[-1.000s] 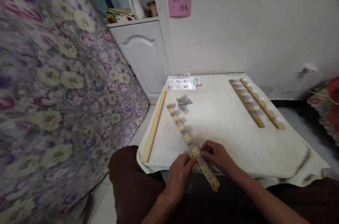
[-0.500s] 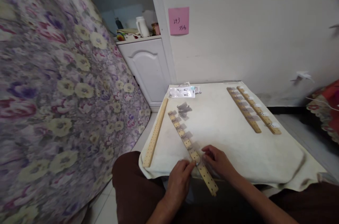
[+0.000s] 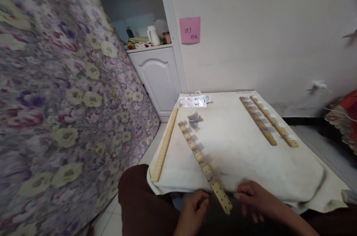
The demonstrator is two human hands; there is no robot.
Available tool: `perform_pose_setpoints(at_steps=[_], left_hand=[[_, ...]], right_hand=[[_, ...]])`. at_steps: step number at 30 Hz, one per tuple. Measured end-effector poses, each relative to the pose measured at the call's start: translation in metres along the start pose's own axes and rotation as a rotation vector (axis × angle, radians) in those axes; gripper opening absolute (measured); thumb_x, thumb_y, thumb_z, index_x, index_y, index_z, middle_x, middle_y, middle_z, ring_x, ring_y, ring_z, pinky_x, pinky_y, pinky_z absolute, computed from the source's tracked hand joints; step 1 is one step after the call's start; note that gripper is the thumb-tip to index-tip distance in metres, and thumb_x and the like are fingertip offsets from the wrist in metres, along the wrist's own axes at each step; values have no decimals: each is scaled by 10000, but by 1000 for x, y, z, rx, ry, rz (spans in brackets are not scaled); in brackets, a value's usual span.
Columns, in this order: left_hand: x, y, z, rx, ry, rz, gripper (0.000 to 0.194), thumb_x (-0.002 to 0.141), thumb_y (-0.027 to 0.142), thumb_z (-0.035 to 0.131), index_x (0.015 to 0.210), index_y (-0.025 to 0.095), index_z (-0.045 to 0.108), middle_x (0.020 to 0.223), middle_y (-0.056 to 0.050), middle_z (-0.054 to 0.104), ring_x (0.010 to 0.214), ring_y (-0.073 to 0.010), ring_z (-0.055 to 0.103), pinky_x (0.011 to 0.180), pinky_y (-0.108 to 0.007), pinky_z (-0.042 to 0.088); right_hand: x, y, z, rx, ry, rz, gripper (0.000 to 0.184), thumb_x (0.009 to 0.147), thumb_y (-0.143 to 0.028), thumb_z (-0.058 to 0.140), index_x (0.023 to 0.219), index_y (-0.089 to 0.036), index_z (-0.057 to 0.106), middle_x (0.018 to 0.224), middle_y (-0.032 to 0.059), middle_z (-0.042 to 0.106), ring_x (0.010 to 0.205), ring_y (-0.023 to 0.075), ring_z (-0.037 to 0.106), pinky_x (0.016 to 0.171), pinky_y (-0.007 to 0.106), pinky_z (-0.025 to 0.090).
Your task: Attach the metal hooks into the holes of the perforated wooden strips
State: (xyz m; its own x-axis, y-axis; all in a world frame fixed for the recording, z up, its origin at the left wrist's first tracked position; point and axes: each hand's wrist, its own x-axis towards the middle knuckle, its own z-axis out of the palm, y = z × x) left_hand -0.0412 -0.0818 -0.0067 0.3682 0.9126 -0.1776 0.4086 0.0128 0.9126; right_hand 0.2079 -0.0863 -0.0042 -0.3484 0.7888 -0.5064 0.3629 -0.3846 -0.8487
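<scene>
A perforated wooden strip [image 3: 206,169] lies slantwise on the cloth, its near end jutting past the table edge. Several small metal clips with clear tags sit along it. My left hand [image 3: 194,209] is just left of the near end, fingers loosely curled and apart, holding nothing I can see. On the other side, my right hand [image 3: 256,198] hovers off the strip, fingers bent and partly spread, also with nothing visible in it. Beyond the strip's far end rests a small heap of metal clips in clear plastic [image 3: 194,118].
A bare perforated strip [image 3: 164,146] lies along the left table edge. Two strips with clips, the inner one [image 3: 258,121] and the outer one [image 3: 274,121], lie at the right. Clear packaging [image 3: 192,101] is at the back left. A floral curtain [image 3: 69,98] hangs left.
Both hands have let go of the strip and drawn back towards me, the right one also moving right. The strip stays on the table. The camera view has tilted up.
</scene>
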Motion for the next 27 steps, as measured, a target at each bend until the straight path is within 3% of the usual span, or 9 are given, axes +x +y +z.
perform_pose_setpoints(at_steps=[4,7,15,27], left_hand=[[4,6,15,-221,-168,-124,423,798,504,497,784,123,682,677,-23,624,638,-147,534,601,-240,390],[8,11,24,-367,-221,-161,483,742,568,545,773,114,706,708,-36,631,673,-157,536,628,-249,386],[11,1,31,-550,-210,-231,518,674,589,620,791,94,719,649,-42,619,637,-151,523,603,-244,357],[0,-18,17,-528,-175,-291,483,664,580,621,739,104,660,625,5,555,559,-97,430,552,-226,293]], right_hand=[[1,4,9,-3,-63,18,222,787,-358,523,778,-142,572,608,11,659,345,45,503,311,113,315],[6,5,17,16,-82,26,223,772,-355,543,801,-142,602,593,-3,645,342,45,506,318,112,329],[10,6,26,79,-110,-4,187,768,-317,521,794,-146,594,580,-9,632,344,47,479,339,127,342],[16,-8,47,61,-48,-86,146,707,-250,565,609,-144,539,474,-49,485,424,58,420,394,159,243]])
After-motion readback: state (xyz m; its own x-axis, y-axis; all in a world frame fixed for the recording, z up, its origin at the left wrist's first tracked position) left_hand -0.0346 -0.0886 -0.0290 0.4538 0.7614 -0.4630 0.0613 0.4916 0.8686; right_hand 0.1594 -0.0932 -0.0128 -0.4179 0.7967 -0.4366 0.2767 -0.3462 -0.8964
